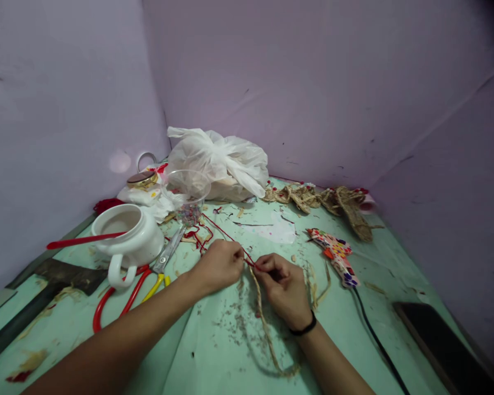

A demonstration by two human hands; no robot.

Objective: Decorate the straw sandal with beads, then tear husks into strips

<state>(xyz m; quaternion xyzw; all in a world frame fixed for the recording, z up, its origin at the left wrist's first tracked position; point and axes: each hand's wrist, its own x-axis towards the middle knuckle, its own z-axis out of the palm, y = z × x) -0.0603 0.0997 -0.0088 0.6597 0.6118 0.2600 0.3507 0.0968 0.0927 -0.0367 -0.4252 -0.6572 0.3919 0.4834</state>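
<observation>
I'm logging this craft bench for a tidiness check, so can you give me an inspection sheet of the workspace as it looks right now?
Surface: pale green table, strewn with fibre crumbs and scraps.
Job's things: red thread pinched at the top of a straw braid that trails toward the person.
Clutter: white pot holding a red stick, scissors, white plastic bag, straw pieces, spotted glue gun, dark blade.
Grippers: left hand and right hand both closed on the thread and braid.
Cables: black cord running from the glue gun.
Surroundings: plain lilac walls.
</observation>
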